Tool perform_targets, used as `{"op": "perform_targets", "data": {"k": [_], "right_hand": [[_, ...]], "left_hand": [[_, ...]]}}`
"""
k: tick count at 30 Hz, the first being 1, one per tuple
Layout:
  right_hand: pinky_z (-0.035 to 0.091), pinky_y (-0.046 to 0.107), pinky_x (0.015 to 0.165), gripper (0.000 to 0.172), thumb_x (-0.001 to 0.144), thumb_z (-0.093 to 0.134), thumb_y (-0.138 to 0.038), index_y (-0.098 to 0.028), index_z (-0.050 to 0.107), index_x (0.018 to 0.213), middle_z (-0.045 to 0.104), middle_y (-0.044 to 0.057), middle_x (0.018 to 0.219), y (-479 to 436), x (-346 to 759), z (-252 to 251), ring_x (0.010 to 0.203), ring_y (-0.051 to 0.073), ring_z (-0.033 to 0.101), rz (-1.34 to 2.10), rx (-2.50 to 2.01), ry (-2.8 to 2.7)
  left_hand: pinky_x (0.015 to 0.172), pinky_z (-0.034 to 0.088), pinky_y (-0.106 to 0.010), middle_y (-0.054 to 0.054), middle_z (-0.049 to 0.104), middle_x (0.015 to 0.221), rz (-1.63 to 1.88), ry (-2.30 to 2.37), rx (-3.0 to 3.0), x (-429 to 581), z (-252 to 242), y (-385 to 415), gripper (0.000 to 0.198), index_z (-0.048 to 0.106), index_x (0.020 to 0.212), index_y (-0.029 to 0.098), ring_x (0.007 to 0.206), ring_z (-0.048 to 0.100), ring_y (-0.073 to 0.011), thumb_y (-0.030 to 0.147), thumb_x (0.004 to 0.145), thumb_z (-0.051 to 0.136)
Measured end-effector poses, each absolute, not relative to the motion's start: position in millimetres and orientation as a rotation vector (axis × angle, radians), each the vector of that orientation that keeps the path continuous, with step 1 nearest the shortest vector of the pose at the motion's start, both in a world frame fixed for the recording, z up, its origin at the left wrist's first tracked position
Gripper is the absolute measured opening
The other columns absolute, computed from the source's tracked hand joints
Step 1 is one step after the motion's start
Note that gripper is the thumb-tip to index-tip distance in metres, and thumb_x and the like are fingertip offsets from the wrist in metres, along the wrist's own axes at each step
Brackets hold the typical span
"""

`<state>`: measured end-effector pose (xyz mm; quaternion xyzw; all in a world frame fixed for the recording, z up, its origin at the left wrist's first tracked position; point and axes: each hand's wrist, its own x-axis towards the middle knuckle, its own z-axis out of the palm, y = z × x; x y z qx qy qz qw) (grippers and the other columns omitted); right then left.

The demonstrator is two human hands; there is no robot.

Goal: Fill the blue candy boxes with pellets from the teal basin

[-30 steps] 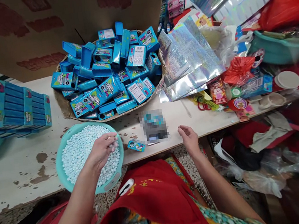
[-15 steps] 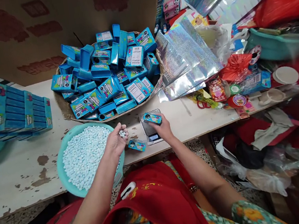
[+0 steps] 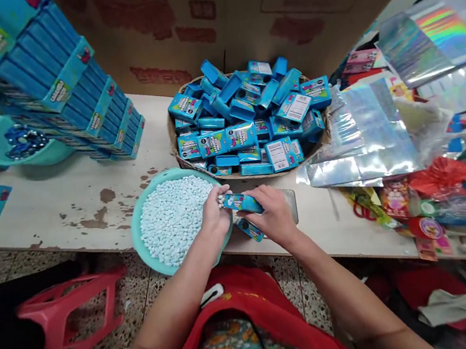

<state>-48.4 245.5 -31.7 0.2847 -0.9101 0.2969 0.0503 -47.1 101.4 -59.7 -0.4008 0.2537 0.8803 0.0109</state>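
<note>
My left hand (image 3: pixel 216 210) is curled around a few pale candies (image 3: pixel 221 200), at the right rim of a turquoise basin (image 3: pixel 137 234) full of pale blue candies (image 3: pixel 174 220). My right hand (image 3: pixel 272 213) grips a small blue candy box (image 3: pixel 241 202), tilted so that its left end meets the fingers of my left hand. Below it, a second blue box (image 3: pixel 250 230) lies on the table. A small scale (image 3: pixel 290 206) is partly covered by my right hand, and its display is hidden.
Many blue boxes fill a cut-down carton (image 3: pixel 254 175) behind the basin. Packed display trays (image 3: pixel 95 121) are stacked at left, near another turquoise bowl (image 3: pixel 39 152). Silvery sheets (image 3: pixel 366 138) and clutter lie at right. A pink plastic stool (image 3: pixel 74 312) stands below.
My right hand has lifted the box off the scale and brought it left against my left hand. The view has swung left, showing more of the stacked trays.
</note>
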Motion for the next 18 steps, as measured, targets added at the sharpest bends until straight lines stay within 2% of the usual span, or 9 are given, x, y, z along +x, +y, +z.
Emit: {"op": "perform_targets", "data": {"k": [7,10,13,15,18], "right_hand": [[0.035,0.036,0.070,0.028,0.077,0.073,-0.034,-0.025,0.063,0.102,0.062,0.004,0.087,235.7,-45.5,-31.8,0.084,0.026,0.055,0.741,0.911,-2.819],[0.038,0.037,0.072,0.032,0.075,0.075,-0.035,-0.026,0.063,0.104,0.064,0.004,0.090,239.9,-45.4,-33.7,0.087,0.026,0.057,0.861,0.858,-2.809],[0.040,0.036,0.072,0.030,0.077,0.073,-0.034,-0.026,0.063,0.104,0.064,0.004,0.090,246.2,-43.3,-34.5,0.085,0.025,0.058,1.062,0.756,-2.775],[0.041,0.035,0.073,0.028,0.077,0.072,-0.033,-0.025,0.063,0.103,0.064,0.004,0.090,250.2,-40.2,-34.7,0.085,0.024,0.058,1.127,0.699,-2.755],[0.040,0.036,0.074,0.028,0.077,0.073,-0.033,-0.025,0.064,0.103,0.063,0.004,0.090,254.4,-35.3,-37.8,0.086,0.025,0.058,1.025,0.645,-2.784]], "left_hand": [[0.059,0.044,-0.022,-0.001,0.058,0.069,2.790,0.671,-1.314,-43.6,-69.3,92.6,0.012,0.060,0.075,0.013,0.057,0.054,-0.0087,0.025,0.078,0.061],[0.059,0.044,-0.022,-0.001,0.059,0.070,2.820,0.647,-1.266,-43.7,-67.7,93.5,0.011,0.060,0.077,0.013,0.058,0.054,-0.0085,0.024,0.078,0.061],[0.058,0.043,-0.021,-0.001,0.060,0.072,2.783,0.674,-1.264,-43.4,-64.0,93.5,0.009,0.060,0.078,0.014,0.061,0.055,-0.0091,0.023,0.078,0.062],[0.057,0.043,-0.022,-0.002,0.061,0.073,2.708,0.731,-1.238,-42.6,-62.1,94.6,0.013,0.062,0.079,0.014,0.061,0.056,-0.0100,0.027,0.079,0.062],[0.054,0.042,-0.023,-0.003,0.060,0.072,2.600,0.806,-1.180,-41.8,-63.1,100.3,0.026,0.064,0.080,0.012,0.057,0.054,-0.0103,0.037,0.083,0.060]]}}
